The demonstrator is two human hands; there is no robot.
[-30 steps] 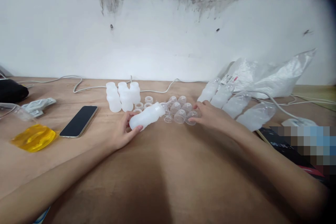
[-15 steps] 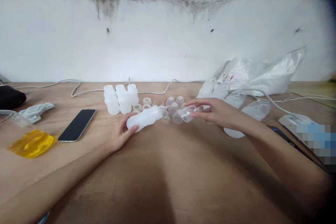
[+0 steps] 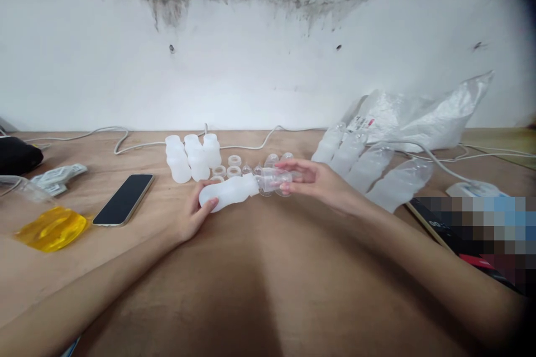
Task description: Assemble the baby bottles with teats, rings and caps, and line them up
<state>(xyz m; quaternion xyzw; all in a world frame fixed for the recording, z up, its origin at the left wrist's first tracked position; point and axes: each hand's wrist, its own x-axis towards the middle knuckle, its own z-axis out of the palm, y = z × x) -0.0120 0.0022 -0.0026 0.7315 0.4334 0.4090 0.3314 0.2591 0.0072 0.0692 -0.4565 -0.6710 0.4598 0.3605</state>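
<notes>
My left hand [image 3: 197, 207] is wrapped round the base of a frosted white bottle [image 3: 228, 192], which lies tilted with its neck toward the right. Between the thumb and fingers of my right hand [image 3: 305, 178] is a clear cap [image 3: 271, 179], its open end close to the bottle's neck; whether they touch is hard to tell. Several clear domed caps [image 3: 287, 158] stand just behind it, partly hidden. White rings [image 3: 234, 160] lie beyond the held bottle. Several frosted bottles without caps [image 3: 178, 160] stand at the back left of them.
Capped bottles [image 3: 368, 170] stand at the right, before a plastic bag [image 3: 419, 120]. A phone [image 3: 123, 199] and a bag of yellow liquid [image 3: 52, 228] lie left. A white cable [image 3: 268, 142] runs along the wall; dark flat items [image 3: 435, 223] lie far right.
My right hand has moved left with the clear cap, bringing it up to the bottle's neck. My left hand and its bottle have shifted slightly left.
</notes>
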